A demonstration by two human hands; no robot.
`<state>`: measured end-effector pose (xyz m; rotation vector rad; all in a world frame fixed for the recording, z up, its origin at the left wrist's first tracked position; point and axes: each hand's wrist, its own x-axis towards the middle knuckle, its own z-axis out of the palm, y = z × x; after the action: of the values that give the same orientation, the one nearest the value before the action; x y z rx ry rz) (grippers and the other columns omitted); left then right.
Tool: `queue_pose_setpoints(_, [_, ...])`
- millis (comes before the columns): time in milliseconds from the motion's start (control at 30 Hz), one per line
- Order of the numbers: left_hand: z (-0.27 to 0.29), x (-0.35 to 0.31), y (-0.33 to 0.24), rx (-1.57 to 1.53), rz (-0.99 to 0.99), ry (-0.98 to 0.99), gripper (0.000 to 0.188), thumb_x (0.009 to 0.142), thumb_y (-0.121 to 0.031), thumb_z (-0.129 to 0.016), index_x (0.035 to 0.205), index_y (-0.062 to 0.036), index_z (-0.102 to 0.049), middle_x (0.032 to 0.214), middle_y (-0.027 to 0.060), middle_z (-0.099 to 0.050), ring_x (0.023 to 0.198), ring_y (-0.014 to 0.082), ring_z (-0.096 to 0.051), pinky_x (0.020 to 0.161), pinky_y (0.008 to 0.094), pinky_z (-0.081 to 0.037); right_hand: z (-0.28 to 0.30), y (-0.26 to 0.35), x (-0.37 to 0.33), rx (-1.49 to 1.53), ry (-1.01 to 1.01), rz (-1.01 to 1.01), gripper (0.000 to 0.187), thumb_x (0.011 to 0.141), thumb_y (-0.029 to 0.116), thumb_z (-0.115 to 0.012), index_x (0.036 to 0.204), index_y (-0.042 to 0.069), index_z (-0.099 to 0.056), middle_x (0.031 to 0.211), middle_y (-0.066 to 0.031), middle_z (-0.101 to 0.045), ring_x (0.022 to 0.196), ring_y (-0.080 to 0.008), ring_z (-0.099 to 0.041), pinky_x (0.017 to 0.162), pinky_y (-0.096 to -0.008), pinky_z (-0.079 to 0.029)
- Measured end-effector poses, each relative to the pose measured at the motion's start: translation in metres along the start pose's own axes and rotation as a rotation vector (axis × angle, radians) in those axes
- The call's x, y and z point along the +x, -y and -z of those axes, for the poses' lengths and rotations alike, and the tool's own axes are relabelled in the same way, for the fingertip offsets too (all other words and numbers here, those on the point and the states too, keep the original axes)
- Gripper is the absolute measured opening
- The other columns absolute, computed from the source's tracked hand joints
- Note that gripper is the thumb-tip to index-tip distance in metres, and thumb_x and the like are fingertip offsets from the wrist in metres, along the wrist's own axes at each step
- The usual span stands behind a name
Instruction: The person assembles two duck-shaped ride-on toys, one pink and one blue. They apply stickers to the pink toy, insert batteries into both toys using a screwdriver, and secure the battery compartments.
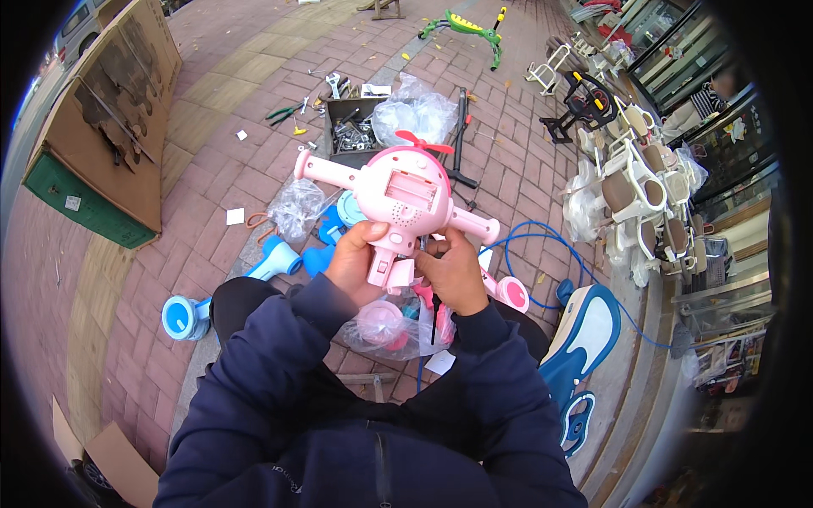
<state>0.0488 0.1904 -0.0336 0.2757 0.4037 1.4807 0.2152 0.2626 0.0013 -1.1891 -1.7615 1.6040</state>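
In front of me is a pink plastic toy handlebar (378,199) with a round body, two side grips and a red propeller on top. Its back faces me, showing an uncovered battery compartment (412,190) that looks bare. My left hand (354,264) is closed on the lower left of the body, thumb on top. My right hand (457,273) grips it at the lower right, below the side grip, with its fingers curled. A narrow pink piece juts down between the hands. Something thin and dark hangs under my right hand; I cannot make out whether it is held.
A toolbox (341,158) of metal parts and a clear plastic bag (413,114) lie ahead. Blue toy parts (275,261) are at left, a bagged pink part (380,323) between my legs. A blue hose (542,227) curves right near white chairs (628,188). A large carton (110,127) stands left.
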Motion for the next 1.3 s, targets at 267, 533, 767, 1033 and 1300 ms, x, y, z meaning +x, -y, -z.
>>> queue_pose_setpoints(267, [0.016,0.013,0.009,-0.063,-0.020,-0.065,0.065,0.085,-0.040,-0.074,0.130,0.0032,-0.059,0.110,0.0187,-0.071,0.095,0.0281,-0.072,0.085,0.0395,-0.061,0.010,-0.002,0.016,0.016,0.058,-0.064,0.041,0.090,0.010,-0.079,0.123,-0.004,-0.060,0.084,-0.0114,-0.072,0.067,-0.0153,-0.069,0.057,-0.0273,-0.051])
queue_pose_setpoints(533, [0.015,0.018,0.013,-0.030,-0.033,-0.066,0.067,0.084,-0.043,-0.074,0.130,0.0038,-0.059,0.111,0.0183,-0.071,0.097,0.0272,-0.072,0.087,0.0387,-0.060,0.010,-0.008,0.020,-0.036,-0.044,-0.084,0.041,0.090,0.012,-0.080,0.123,-0.004,-0.062,0.085,-0.0102,-0.072,0.067,-0.0132,-0.067,0.055,-0.0272,-0.052])
queue_pose_setpoints(767, [0.010,0.008,0.013,-0.038,-0.087,-0.051,0.075,0.082,-0.051,-0.074,0.130,0.0049,-0.058,0.109,0.0179,-0.069,0.086,0.0261,-0.069,0.064,0.0345,-0.061,0.026,-0.003,0.015,0.256,0.154,-0.194,0.045,0.094,0.013,-0.076,0.134,-0.002,-0.061,0.088,-0.0077,-0.070,0.069,-0.0108,-0.067,0.054,-0.0239,-0.051])
queue_pose_setpoints(1033, [0.004,0.000,0.009,-0.042,-0.094,-0.051,0.076,0.080,-0.051,-0.074,0.131,0.0047,-0.058,0.107,0.0164,-0.068,0.074,0.0237,-0.064,0.057,0.0331,-0.059,0.027,-0.014,0.016,0.484,0.272,-0.212,0.047,0.103,0.016,-0.062,0.146,0.000,-0.056,0.099,-0.0062,-0.072,0.076,-0.0137,-0.070,0.063,-0.0243,-0.055])
queue_pose_setpoints(1300, [-0.001,-0.006,0.003,-0.049,-0.092,-0.053,0.079,0.078,-0.053,-0.075,0.130,0.0044,-0.059,0.106,0.0153,-0.068,0.071,0.0216,-0.063,0.053,0.0304,-0.054,0.025,-0.009,0.018,0.464,0.271,-0.171,0.038,0.102,0.011,-0.057,0.137,-0.004,-0.059,0.104,-0.0104,-0.073,0.071,-0.0167,-0.072,0.065,-0.0276,-0.059])
